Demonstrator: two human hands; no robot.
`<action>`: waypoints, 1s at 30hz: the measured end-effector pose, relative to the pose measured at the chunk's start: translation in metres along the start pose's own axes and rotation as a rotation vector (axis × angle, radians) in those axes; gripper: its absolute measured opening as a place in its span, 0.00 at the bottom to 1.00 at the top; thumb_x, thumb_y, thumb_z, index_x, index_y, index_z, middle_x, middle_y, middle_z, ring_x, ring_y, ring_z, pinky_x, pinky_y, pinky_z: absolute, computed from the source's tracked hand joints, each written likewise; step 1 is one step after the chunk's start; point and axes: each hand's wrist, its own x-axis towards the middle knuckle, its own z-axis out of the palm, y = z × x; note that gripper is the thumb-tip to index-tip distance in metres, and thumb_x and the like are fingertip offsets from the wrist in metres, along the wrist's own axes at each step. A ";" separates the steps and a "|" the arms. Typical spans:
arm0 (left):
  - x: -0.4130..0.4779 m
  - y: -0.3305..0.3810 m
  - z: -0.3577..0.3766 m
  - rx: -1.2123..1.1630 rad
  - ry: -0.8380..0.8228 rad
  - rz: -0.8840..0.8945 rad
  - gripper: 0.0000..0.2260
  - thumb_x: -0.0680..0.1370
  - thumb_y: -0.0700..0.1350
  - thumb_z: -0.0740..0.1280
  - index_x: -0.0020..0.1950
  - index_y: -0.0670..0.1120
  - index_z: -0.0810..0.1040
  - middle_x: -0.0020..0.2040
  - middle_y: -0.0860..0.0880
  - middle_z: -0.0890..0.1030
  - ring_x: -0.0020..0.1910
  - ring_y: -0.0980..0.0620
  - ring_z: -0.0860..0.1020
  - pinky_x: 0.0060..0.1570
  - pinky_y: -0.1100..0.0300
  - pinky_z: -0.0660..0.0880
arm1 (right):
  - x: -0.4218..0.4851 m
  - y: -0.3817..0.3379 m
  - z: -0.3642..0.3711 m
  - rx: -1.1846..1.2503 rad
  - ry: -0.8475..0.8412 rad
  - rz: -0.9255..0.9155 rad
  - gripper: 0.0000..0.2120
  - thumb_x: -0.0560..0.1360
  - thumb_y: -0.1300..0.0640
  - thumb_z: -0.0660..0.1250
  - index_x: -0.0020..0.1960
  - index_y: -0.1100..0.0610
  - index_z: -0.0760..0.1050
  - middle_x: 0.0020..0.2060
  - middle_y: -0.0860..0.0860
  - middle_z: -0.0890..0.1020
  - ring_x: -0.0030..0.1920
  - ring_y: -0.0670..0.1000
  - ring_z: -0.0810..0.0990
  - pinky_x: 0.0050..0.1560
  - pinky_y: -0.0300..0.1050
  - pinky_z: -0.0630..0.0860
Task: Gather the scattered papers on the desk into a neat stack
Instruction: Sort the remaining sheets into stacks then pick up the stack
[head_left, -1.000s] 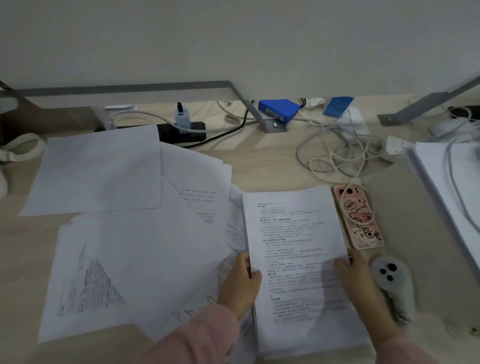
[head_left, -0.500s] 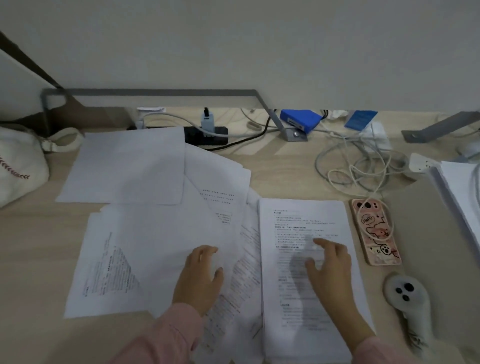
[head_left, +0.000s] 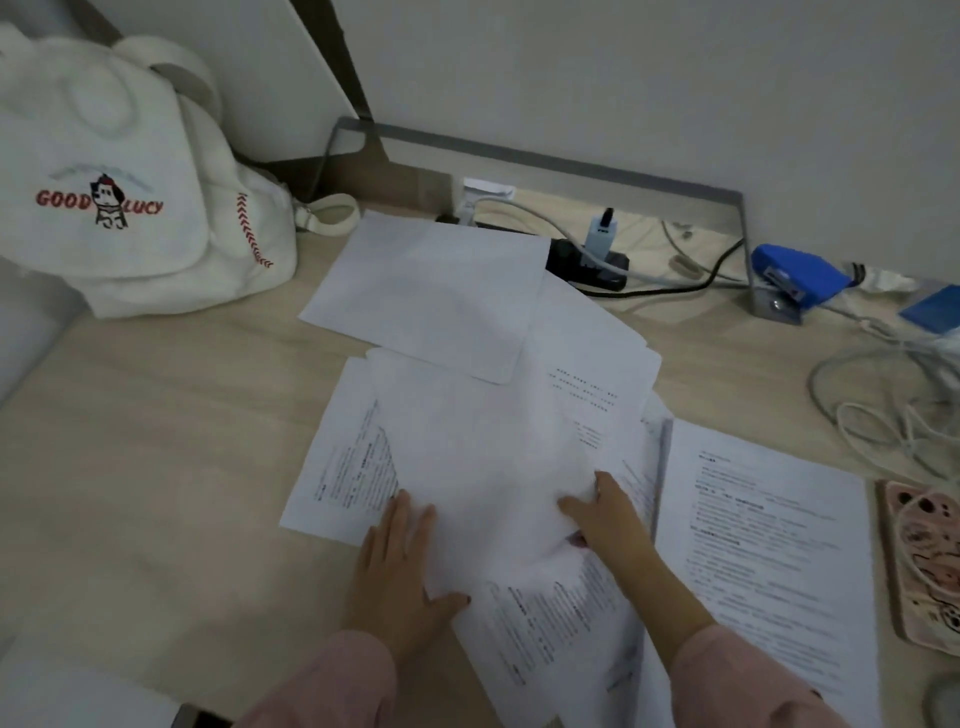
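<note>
Several white sheets lie fanned over the wooden desk (head_left: 156, 467). A blank sheet (head_left: 431, 296) sits furthest back, a large blank sheet (head_left: 478, 457) in the middle, and printed sheets (head_left: 343, 467) peek out beneath it. A squared stack of printed pages (head_left: 769, 551) lies to the right. My left hand (head_left: 400, 571) rests flat, fingers straight, on the left edge of the large blank sheet. My right hand (head_left: 608, 514) grips that sheet's right edge, its thumb on top and the fingers curled under the paper.
A white canvas bag (head_left: 130, 208) stands at the back left. A black power strip (head_left: 587, 265), a blue stapler (head_left: 800, 275) and tangled white cables (head_left: 883, 405) crowd the back right. A pink phone (head_left: 924, 561) lies right of the stack.
The view has swung left. My right hand left the stacked pages and took the right edge of the large blank sheet. My left hand slid to that sheet's left edge.
</note>
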 end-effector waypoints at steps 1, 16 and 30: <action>0.001 0.000 0.004 0.001 -0.009 -0.014 0.46 0.61 0.73 0.52 0.69 0.44 0.64 0.70 0.40 0.69 0.72 0.47 0.55 0.66 0.58 0.63 | -0.005 -0.001 0.002 0.071 -0.068 0.012 0.16 0.76 0.63 0.63 0.63 0.61 0.69 0.55 0.57 0.77 0.44 0.51 0.77 0.34 0.38 0.79; -0.031 -0.014 -0.095 -1.327 0.129 -0.146 0.06 0.74 0.46 0.69 0.48 0.57 0.80 0.44 0.64 0.84 0.49 0.64 0.81 0.46 0.69 0.75 | -0.012 -0.025 -0.012 0.395 -0.179 -0.022 0.14 0.78 0.52 0.58 0.57 0.58 0.75 0.55 0.57 0.81 0.54 0.56 0.81 0.54 0.47 0.77; -0.057 -0.102 -0.081 -1.584 0.417 -0.634 0.14 0.74 0.46 0.68 0.59 0.45 0.78 0.55 0.47 0.82 0.55 0.43 0.78 0.61 0.45 0.72 | -0.003 -0.042 0.033 0.278 -0.141 -0.017 0.17 0.77 0.55 0.62 0.64 0.59 0.71 0.53 0.55 0.80 0.56 0.57 0.79 0.63 0.52 0.72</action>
